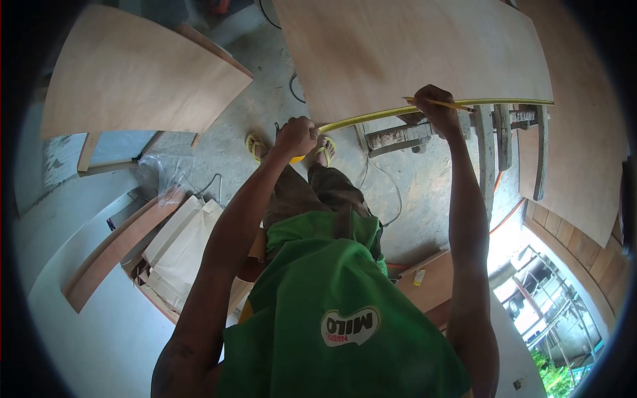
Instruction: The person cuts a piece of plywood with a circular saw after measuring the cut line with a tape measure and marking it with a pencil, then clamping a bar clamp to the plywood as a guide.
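While the plywood sheet [411, 46] sat on the sawhorse [488, 142], a yellow tape measure [398, 113] ran along its near edge.

Left hand [296, 136] was clenched round the tape's case just off the sheet's corner, right hand [436, 106] pinched a pencil [441, 103] against the tape on that edge. Yellow flip-flops [255, 147] were on the concrete floor [239, 142] below the sheet.

Plywood sheet [424, 46] blocks ahead; open floor [225, 146] beneath.

- tape [371, 118]: yellow measuring blade, pulled out long, running along the near edge of the plywood [411, 46]
- pencil [441, 103]: yellow, thin, lying near-flat against the tape
- plywood: large pale sheet, flat on trestles
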### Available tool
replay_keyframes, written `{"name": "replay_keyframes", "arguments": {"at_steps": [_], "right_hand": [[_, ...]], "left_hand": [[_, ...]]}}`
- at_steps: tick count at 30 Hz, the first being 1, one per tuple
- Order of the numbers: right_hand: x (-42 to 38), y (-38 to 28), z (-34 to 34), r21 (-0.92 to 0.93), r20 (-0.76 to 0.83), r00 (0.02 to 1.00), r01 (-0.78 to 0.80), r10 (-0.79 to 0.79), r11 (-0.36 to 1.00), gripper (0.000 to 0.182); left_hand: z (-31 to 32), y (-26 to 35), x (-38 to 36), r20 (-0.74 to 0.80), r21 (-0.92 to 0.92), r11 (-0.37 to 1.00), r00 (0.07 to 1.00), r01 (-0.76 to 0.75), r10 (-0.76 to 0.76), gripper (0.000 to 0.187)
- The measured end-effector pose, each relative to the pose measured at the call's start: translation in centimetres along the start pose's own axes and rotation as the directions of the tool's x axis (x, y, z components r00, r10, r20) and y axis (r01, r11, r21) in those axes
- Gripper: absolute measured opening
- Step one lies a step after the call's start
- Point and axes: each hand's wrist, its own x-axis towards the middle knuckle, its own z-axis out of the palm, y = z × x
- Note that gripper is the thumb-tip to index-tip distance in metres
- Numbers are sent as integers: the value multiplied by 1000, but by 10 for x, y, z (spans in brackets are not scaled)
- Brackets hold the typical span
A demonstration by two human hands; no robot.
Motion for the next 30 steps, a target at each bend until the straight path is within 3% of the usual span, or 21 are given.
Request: {"name": "replay_keyframes", "arguments": {"at_steps": [5,7,10,13,15,21,24,30], "right_hand": [[6,2,8,-20,40,997,59,-58,998,9],[7,3,10,-40,59,996,69,-66,997,9],[7,5,14,-29,99,989,111,-107,993,10],[7,10,20,-57,158,987,33,-24,998,9],[12,15,24,-18,212,969,135,-129,991,9],[20,10,36,-15,297,946,141,-130,990,11],[23,9,37,-123,312,944,154,-109,980,13],[24,14,42,-55,302,948,126,-103,991,16]], "left_hand": [[6,1,-6,0,20,999,999,40,-40,23],[10,-1,-9,-175,87,992,979,-92,106,23],[9,0,-13,-151,62,994,984,-88,97,22],[9,-2,-14,-165,58,988,975,-140,148,21],[9,-3,-14,-167,68,986,973,-152,161,20],[6,1,-15,-158,52,987,974,-155,161,19],[8,-3,-11,-126,51,991,983,-124,130,21],[9,-5,-11,-101,33,996,991,-85,88,24]]}}
